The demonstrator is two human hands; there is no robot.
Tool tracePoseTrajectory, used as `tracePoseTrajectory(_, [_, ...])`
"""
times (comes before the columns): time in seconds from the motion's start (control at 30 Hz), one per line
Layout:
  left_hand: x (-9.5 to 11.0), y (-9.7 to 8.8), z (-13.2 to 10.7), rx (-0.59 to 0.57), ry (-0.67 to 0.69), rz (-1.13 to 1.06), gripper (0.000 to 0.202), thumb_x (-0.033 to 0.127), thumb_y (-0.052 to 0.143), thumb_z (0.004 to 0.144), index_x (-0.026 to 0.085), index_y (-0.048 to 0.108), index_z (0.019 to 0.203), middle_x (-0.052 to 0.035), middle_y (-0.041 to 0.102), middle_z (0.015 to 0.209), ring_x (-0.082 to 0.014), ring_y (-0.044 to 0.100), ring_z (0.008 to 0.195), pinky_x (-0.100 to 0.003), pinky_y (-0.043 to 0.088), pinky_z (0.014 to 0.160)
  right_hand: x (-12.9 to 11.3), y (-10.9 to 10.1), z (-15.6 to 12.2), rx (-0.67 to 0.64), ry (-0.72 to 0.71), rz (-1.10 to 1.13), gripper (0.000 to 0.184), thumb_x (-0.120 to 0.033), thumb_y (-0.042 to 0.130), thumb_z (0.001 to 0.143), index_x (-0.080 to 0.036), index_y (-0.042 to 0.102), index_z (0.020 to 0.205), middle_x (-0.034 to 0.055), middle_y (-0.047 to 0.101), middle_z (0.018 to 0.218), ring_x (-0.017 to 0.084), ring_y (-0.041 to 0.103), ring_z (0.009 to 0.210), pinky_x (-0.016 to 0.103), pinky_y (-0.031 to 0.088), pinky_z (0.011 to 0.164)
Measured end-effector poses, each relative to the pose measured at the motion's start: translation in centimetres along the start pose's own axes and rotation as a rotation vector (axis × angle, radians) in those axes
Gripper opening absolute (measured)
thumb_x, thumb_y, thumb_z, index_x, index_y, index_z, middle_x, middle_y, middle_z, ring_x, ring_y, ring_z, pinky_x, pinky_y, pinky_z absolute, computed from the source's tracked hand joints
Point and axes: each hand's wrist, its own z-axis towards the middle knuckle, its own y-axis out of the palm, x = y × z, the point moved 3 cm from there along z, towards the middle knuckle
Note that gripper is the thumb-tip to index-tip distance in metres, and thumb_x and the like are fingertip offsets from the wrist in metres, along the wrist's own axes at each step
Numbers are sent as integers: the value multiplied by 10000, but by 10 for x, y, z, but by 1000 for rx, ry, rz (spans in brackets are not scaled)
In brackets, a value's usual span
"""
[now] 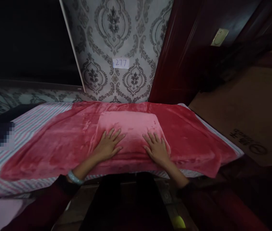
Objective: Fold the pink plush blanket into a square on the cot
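A folded pink plush cloth (129,123) lies flat near the middle of a red plush blanket (184,128); I cannot tell if the two are one piece. My left hand (108,146) rests palm down on the left part of the pink cloth, fingers spread. On its right part lies my right hand (158,149), also flat with fingers apart. Neither hand grips anything. The blanket is spread over a striped sheet (33,125), with some wrinkles and a corner hanging over the front edge at the right.
A large dark screen (27,41) stands behind at the left. A cardboard box (253,109) leans at the right, beside a dark red door (186,48). A paper label (120,63) reading 277 is on the patterned wall. Something yellow-green (178,222) lies below.
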Motion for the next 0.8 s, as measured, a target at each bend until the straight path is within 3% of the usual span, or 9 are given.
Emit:
tracePoseTrajectory(0.1, [0, 9, -8, 35, -28, 9, 585, 486, 468, 999, 352, 399, 1564, -62, 313, 1672, -392, 179, 1556, -678, 125, 1221, -3, 7, -12, 43, 26, -19, 551, -448, 434, 1035, -348, 395, 1576, 42, 334, 1654, 368, 254, 1526, 653, 224, 1193])
tracePoseTrajectory(0.23, [2, 5, -8, 51, -17, 16, 543, 475, 453, 1006, 324, 467, 1528, -82, 410, 1621, -378, 264, 1533, -670, 168, 1222, 3, -1, -7, -40, 21, 41, 515, -422, 435, 1040, -330, 450, 1547, 40, 375, 1631, 356, 290, 1517, 648, 251, 1189])
tracePoseTrajectory(0.33, [25, 6, -8, 91, 35, 52, 541, 423, 471, 1006, 263, 480, 1522, -121, 460, 1583, -340, 327, 1512, -626, 151, 1250, 4, -19, 9, -70, -57, 166, 472, -395, 310, 1075, -292, 594, 1438, 55, 542, 1514, 303, 416, 1457, 610, 272, 1201])
tracePoseTrajectory(0.4, [46, 16, -9, 121, 80, 77, 599, 421, 527, 982, 257, 435, 1550, -128, 415, 1612, -337, 320, 1516, -607, 166, 1252, -6, -30, 28, -57, -167, 281, 527, -381, 220, 1087, -264, 619, 1411, 63, 590, 1466, 256, 474, 1417, 548, 297, 1212])
tracePoseTrajectory(0.5, [70, 37, -10, 226, 64, 119, 727, 513, 620, 919, 302, 385, 1575, -120, 353, 1647, -377, 297, 1518, -637, 179, 1225, -37, -34, 67, -135, -335, 362, 527, -390, 226, 1088, -252, 522, 1502, 63, 509, 1543, 231, 413, 1465, 510, 267, 1234])
tracePoseTrajectory(0.63, [80, 56, -15, 447, 34, 170, 681, 573, 637, 895, 324, 489, 1511, -99, 416, 1616, -362, 316, 1506, -582, 94, 1242, -76, -13, 123, -348, -436, 221, 545, -443, 318, 1080, -292, 341, 1603, 51, 276, 1673, 265, 178, 1564, 576, 153, 1248])
tracePoseTrajectory(0.73, [80, 61, -19, 527, 33, 168, 626, 558, 642, 896, 329, 541, 1470, -75, 448, 1598, -339, 326, 1499, -530, 49, 1252, -85, 4, 164, -374, -426, 99, 612, -536, 354, 1060, -334, 250, 1628, 24, 121, 1711, 317, 50, 1578, 651, 62, 1229])
tracePoseTrajectory(0.8, [80, 61, -20, 533, 32, 145, 621, 550, 644, 897, 327, 544, 1467, -65, 459, 1591, -333, 323, 1500, -518, 36, 1256, -83, 15, 189, -403, -389, 79, 635, -581, 339, 1050, -359, 217, 1632, 10, 78, 1717, 330, 47, 1577, 664, 64, 1222])
